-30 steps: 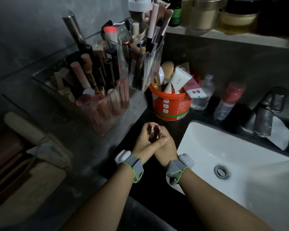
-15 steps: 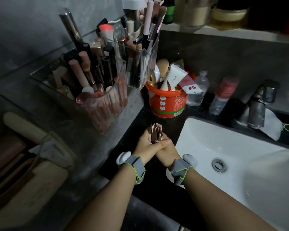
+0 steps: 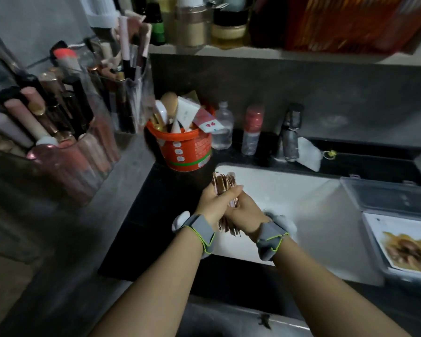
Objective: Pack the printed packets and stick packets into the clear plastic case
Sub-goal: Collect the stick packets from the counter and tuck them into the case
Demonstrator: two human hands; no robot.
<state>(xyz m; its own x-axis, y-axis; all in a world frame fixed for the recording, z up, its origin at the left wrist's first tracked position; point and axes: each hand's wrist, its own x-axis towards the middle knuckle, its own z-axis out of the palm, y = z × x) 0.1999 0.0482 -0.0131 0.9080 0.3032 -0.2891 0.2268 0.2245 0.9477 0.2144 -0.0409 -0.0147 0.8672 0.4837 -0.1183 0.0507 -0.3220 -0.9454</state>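
Observation:
A bundle of copper-pink stick packets (image 3: 224, 183) stands upright between my two hands over the left rim of the white sink (image 3: 301, 190). My left hand (image 3: 213, 203) wraps the bundle from the left and my right hand (image 3: 246, 211) clasps it from the right; the lower ends poke out below my wrists. The clear plastic case (image 3: 365, 188) lies open at the right edge, its lid tipped back. A printed packet (image 3: 408, 249) with a yellow-brown picture lies flat inside it.
An orange tub (image 3: 185, 149) of brushes and tubes stands behind my hands. Clear organisers (image 3: 100, 147) full of lipsticks and brushes fill the left ledge. Two small bottles (image 3: 250, 135) and the tap (image 3: 289, 137) stand behind the sink. Jars line the shelf above.
My view has swung to the right, bringing the open clear case into sight. My hands have carried the bundle right, from over the dark counter to over the sink's rim.

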